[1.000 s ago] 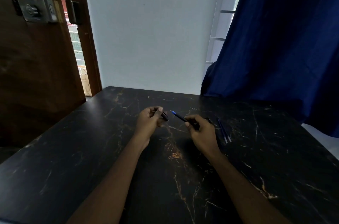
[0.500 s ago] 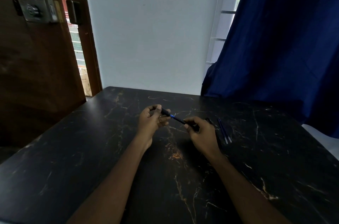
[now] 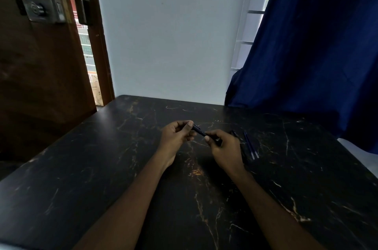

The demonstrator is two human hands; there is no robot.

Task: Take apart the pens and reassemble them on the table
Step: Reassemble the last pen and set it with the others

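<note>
- Hands first: I see both over the middle of the dark marbled table point(image 3: 102, 168), with bare forearms reaching in from the near edge.
- The left hand point(image 3: 177, 135) has its fingers curled, and its thumb and fingertips pinch the far end of a dark pen point(image 3: 198, 130).
- The right hand point(image 3: 225, 147) grips the near end of the same pen, thumb on top and fingers wrapped beneath.
- The pen runs slantwise between the two hands, just above the tabletop. Only a short stretch of barrel shows between the thumbs, and I cannot tell whether its parts are fully joined.
- Just to the right of the right hand, two thin blue pen parts point(image 3: 251, 145) lie side by side on the table, nearly parallel, pale tips toward me.
- Between those and the right hand I make out another dark pen piece point(image 3: 233, 133), partly hidden by the hand and too dim for me to say which part it is.
- Beyond the table stands a white wall point(image 3: 169, 35). A blue curtain point(image 3: 317, 45) hangs at the right, and a brown wooden door point(image 3: 36, 76) with a metal lock point(image 3: 41, 7) stands at the left.
</note>
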